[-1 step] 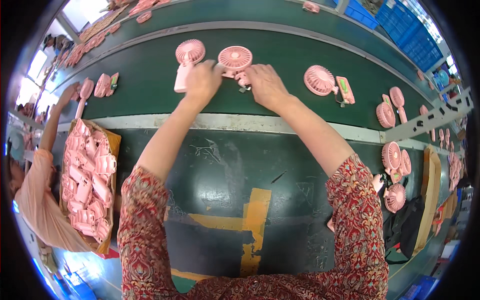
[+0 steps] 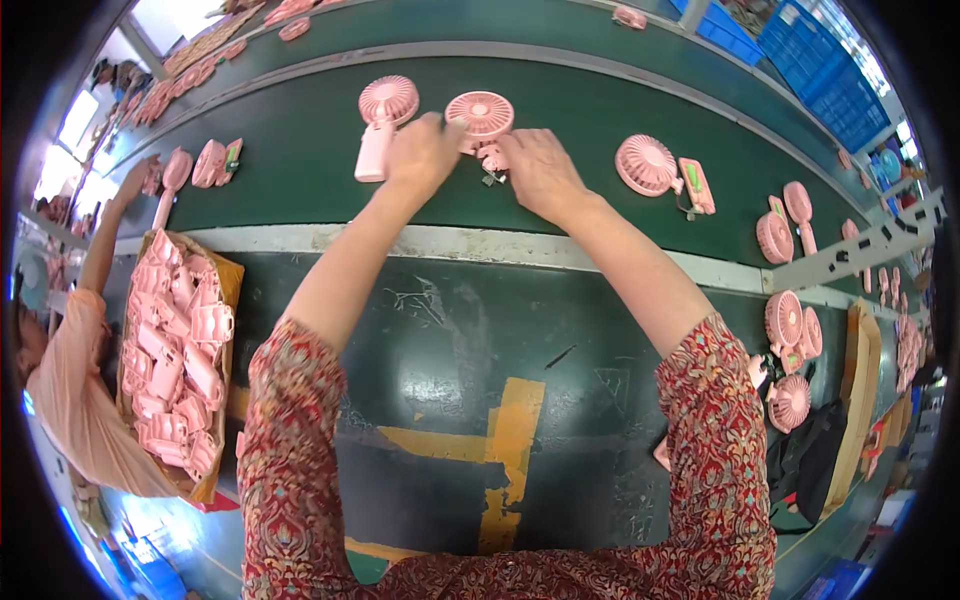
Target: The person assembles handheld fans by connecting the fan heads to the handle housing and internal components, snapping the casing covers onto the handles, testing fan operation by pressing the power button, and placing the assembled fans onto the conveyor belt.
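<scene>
I can't read any word, label or number from here. On the dark green table (image 2: pixel 590 450), some pale scratches (image 2: pixel 418 300) just left of the middle of the frame spell nothing I can make out, and the faint scrawl (image 2: pixel 638 510) at lower right of centre is too dim to read.

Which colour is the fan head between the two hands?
The fan head is pink, shown best in the head view.
</scene>
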A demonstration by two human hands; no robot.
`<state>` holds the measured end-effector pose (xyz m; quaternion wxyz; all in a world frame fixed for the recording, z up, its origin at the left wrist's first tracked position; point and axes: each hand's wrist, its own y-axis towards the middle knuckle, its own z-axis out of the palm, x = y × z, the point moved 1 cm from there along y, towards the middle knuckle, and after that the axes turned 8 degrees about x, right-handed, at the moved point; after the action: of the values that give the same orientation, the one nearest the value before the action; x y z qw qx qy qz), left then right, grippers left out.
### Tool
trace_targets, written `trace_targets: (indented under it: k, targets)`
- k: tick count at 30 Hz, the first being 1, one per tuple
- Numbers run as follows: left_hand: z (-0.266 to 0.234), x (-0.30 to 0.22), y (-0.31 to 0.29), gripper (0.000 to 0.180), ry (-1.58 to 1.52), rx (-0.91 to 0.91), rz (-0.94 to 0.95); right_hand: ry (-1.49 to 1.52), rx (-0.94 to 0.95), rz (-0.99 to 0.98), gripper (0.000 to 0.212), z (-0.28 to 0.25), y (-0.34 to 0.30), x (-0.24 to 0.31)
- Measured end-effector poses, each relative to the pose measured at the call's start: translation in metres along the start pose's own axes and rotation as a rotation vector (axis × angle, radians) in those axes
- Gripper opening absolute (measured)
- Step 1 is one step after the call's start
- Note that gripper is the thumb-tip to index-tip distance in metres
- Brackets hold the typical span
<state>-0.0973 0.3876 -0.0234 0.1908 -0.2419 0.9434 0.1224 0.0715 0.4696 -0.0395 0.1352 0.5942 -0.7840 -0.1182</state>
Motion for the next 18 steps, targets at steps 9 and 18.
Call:
trace_targets:
  k: [9,18]
  targets:
    - [0.021,-0.022,0.043,0.054,-0.652,0.439,-0.309,-0.049,0.018,-0.003,0.021,-0.016,-0.015,0.016]
    - [-0.069,-0.033,-0.08,0.029,-1.402,0.357,-0.071,0.498,0.127,0.417,0.03,-0.083,-0.088,0.084]
